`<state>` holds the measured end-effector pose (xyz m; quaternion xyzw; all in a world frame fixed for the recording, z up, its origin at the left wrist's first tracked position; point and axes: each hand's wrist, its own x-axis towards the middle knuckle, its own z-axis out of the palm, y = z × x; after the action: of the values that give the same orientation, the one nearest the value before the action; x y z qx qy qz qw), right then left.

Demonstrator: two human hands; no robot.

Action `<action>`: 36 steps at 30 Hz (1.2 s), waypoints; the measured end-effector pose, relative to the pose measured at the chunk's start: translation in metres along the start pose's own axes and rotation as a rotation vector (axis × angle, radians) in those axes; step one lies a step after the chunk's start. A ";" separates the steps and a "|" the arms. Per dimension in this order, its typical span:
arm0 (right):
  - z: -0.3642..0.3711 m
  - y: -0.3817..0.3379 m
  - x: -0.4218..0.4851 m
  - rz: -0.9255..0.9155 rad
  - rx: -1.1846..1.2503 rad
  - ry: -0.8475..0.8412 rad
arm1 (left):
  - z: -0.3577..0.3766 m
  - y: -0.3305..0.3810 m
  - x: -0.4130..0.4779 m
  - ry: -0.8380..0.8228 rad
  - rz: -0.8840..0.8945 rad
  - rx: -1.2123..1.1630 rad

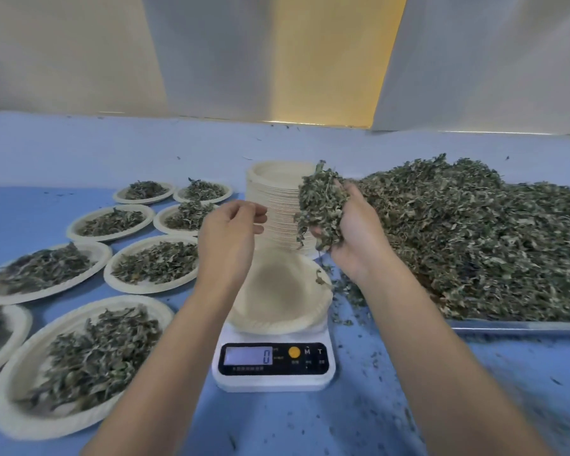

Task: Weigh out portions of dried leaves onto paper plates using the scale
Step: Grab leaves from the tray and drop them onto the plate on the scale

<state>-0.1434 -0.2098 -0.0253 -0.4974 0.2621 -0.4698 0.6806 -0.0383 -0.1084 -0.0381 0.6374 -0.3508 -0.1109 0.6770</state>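
Blue table at left bears several filled plates, while the right hand cups leaves above the near-bare plate on the scale (reading 0), left hand loosely curled, empty; a big pile remains.

Both bare forearms reach in from the near edge of the worktop, angling toward each other over its middle. Left hand hangs raised, back toward the camera, wrist bent a little, fingers loosely curled with the tips near the thumb, and nothing seen in them. Right hand is up near it, palm turned up and inward, fingers cupped round a heaped handful of leaves. The two hands are apart, not touching.
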 end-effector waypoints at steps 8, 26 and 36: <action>0.020 0.037 -0.011 -0.103 -0.399 -0.122 | -0.008 0.000 0.006 0.103 -0.014 -0.118; 0.012 0.039 -0.027 -0.200 -0.711 -0.331 | -0.004 -0.002 0.006 0.093 0.007 -0.115; 0.009 0.037 -0.025 -0.239 -0.764 -0.336 | -0.004 -0.002 0.008 0.100 -0.014 -0.129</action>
<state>-0.1330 -0.1808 -0.0591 -0.8100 0.2433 -0.3272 0.4215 -0.0294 -0.1098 -0.0370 0.5996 -0.3041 -0.1060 0.7327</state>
